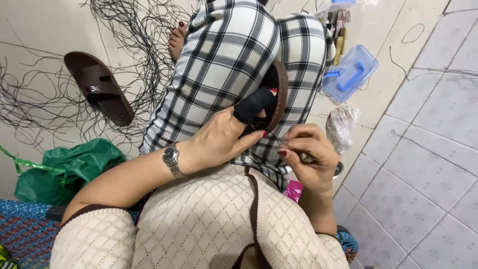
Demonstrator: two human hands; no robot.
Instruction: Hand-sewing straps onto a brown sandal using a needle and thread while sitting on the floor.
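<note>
Head view: I'm looking down at both hands working over the lap. Left hand (224,139) has a closed grip on a brown sandal (280,94) that rests on the checked trousers (224,60); its thumb wears a black fabric cover (254,105) pressed against the sandal's inner edge, and a silver wristwatch (172,160) sits on that wrist. Right hand (308,154) sits just right of that grip, fingers pinched shut on a small dark tool (306,157); I cannot tell what kind, since most of it is hidden in the fist. Fingertips of the two hands are near each other at the sandal's lower end, apart or touching I can't say.

Well left of the left grip, a second brown sandal (99,87) lies on the floor (428,149) among loose black cords (139,30). Below it is a crumpled green plastic bag (69,169). Up and right of the right grip there is a clear blue plastic box (350,73), with a crinkled clear bag (341,124) between box and hand. Cream knit sweater (209,224) fills the bottom of the frame.
</note>
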